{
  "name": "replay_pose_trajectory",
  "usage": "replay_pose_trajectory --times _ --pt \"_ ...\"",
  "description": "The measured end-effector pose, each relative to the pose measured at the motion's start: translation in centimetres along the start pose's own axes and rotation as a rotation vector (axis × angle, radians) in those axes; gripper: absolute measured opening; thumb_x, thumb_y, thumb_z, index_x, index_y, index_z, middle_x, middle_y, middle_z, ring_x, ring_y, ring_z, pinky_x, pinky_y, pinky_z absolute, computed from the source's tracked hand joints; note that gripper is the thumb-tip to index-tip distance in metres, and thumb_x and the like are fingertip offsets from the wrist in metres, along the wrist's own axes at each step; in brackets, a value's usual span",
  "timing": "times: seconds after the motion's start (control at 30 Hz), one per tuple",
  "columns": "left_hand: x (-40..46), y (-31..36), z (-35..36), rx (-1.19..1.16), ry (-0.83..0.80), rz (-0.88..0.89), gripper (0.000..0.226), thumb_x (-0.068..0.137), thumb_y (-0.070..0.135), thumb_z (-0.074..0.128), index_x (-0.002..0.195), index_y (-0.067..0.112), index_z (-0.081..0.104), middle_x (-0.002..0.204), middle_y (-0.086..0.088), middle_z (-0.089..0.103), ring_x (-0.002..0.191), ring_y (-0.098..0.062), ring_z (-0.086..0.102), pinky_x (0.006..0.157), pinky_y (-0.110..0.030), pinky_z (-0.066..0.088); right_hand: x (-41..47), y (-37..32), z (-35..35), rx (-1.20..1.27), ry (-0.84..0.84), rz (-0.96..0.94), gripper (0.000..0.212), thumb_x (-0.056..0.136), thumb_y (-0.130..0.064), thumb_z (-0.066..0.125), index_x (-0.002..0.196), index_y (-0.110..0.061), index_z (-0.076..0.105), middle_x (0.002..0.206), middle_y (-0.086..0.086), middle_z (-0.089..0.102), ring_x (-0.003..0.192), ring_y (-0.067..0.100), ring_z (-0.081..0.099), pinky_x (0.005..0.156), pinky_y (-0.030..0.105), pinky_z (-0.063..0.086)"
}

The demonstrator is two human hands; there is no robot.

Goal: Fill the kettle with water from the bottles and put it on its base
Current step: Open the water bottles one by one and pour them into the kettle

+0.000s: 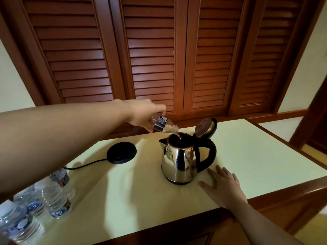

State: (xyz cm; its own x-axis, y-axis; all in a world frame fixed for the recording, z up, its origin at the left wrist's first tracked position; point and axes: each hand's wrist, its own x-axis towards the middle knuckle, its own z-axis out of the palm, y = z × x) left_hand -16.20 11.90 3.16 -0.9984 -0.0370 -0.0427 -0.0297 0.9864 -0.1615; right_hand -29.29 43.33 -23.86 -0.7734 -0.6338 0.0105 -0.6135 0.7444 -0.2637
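Pouring a bottle into the open kettle.

Nearest, the right hand [223, 187] lies flat and empty on the table [247, 156]. Just beyond it the kettle [178, 160] stands, lid [206, 127] up. Above its mouth the left hand [141, 114] is closed round a tipped bottle [163, 125]. Next comes moving it to the base [121, 152], left of the pour, path clear. More bottles [56, 193] wait below that arm.
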Motion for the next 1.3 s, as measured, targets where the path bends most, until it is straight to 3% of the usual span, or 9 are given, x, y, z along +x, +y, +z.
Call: replay_pose_trajectory --times 0.27,0.53,0.67,0.77,0.9,1.07,1.13,1.2,1.3 --pt "-0.3 0.2 -0.5 0.081 0.034 0.103 0.056 0.086 0.039 0.082 0.137 0.033 0.058 0.111 0.006 0.055 0.100 -0.011 0.046 0.088 -0.032 0.047 0.0 -0.1 0.0 0.003 0.011 0.001 0.093 0.080 -0.093 0.025 0.158 -0.042 0.027 0.171 -0.004 0.016 0.158 0.022 0.009 0.128 0.047 0.008" --pt "-0.1 0.7 -0.8 0.150 0.024 0.127 0.067 0.091 0.047 0.075 0.152 0.040 0.047 0.115 0.007 0.048 0.104 -0.011 0.042 0.084 -0.028 0.038 -0.3 -0.2 -0.3 0.012 -0.005 0.012 0.093 0.080 -0.093 0.025 0.158 -0.042 0.025 0.171 -0.005 0.014 0.158 0.020 0.006 0.128 0.046 0.005" --pt "0.0 1.0 -1.1 0.282 0.058 0.145 0.067 0.093 0.053 0.068 0.154 0.047 0.040 0.110 0.012 0.042 0.102 -0.009 0.034 0.088 -0.034 0.038 -0.2 -0.2 -0.3 0.011 -0.002 0.016 0.094 0.080 -0.094 0.023 0.159 -0.042 0.025 0.171 -0.005 0.014 0.158 0.021 0.006 0.128 0.046 0.006" --pt "-0.6 1.4 -1.2 0.312 0.116 0.127 0.064 0.093 0.055 0.067 0.151 0.048 0.043 0.115 0.011 0.052 0.108 -0.014 0.044 0.095 -0.038 0.043 -0.3 -0.3 -0.5 0.012 -0.016 0.016 0.095 0.079 -0.094 0.023 0.159 -0.042 0.024 0.171 -0.005 0.014 0.158 0.021 0.007 0.128 0.046 0.007" --pt "-1.6 1.5 0.9 0.043 0.166 -0.032 0.054 0.090 0.048 0.074 0.140 0.040 0.054 0.122 0.007 0.062 0.114 -0.019 0.058 0.096 -0.043 0.053 -0.4 -0.6 -0.8 0.056 -0.018 0.045 0.089 0.080 -0.090 0.035 0.154 -0.042 0.037 0.167 -0.005 0.026 0.155 0.022 0.017 0.127 0.044 0.013" --pt "-3.4 1.9 5.5 -0.446 0.377 -0.210 0.050 0.087 0.035 0.082 0.132 0.029 0.060 0.115 0.008 0.071 0.100 -0.013 0.069 0.089 -0.034 0.058 -1.0 -3.1 -1.7 0.195 0.074 -0.011 0.055 0.089 -0.065 0.054 0.126 -0.027 0.069 0.127 -0.010 0.065 0.126 0.020 0.053 0.103 0.034 0.045" --pt "-4.7 2.6 7.8 -0.584 0.457 -0.251 0.053 0.087 0.033 0.083 0.134 0.027 0.059 0.115 0.012 0.068 0.099 -0.009 0.066 0.088 -0.029 0.056 -1.9 -4.9 -2.1 0.254 0.042 -0.068 0.038 0.093 -0.054 0.061 0.115 -0.025 0.073 0.109 -0.015 0.064 0.108 0.014 0.060 0.085 0.022 0.046" --pt "-6.1 3.5 10.3 -0.680 0.520 -0.300 0.053 0.087 0.034 0.083 0.133 0.028 0.058 0.114 0.014 0.067 0.097 -0.006 0.065 0.083 -0.024 0.052 -2.5 -6.3 -2.0 0.332 -0.025 -0.071 0.040 0.086 -0.060 0.066 0.105 -0.027 0.073 0.098 -0.018 0.058 0.091 0.005 0.058 0.070 0.015 0.040" --pt "-8.2 5.3 13.9 -0.837 0.561 -0.374 0.046 0.086 0.032 0.085 0.122 0.038 0.057 0.103 0.018 0.068 0.086 0.002 0.065 0.071 -0.013 0.046 -2.8 -7.6 -1.2 0.274 -0.083 -0.108 0.050 0.074 -0.071 0.065 0.103 -0.031 0.072 0.100 -0.017 0.055 0.092 0.005 0.057 0.072 0.022 0.043"
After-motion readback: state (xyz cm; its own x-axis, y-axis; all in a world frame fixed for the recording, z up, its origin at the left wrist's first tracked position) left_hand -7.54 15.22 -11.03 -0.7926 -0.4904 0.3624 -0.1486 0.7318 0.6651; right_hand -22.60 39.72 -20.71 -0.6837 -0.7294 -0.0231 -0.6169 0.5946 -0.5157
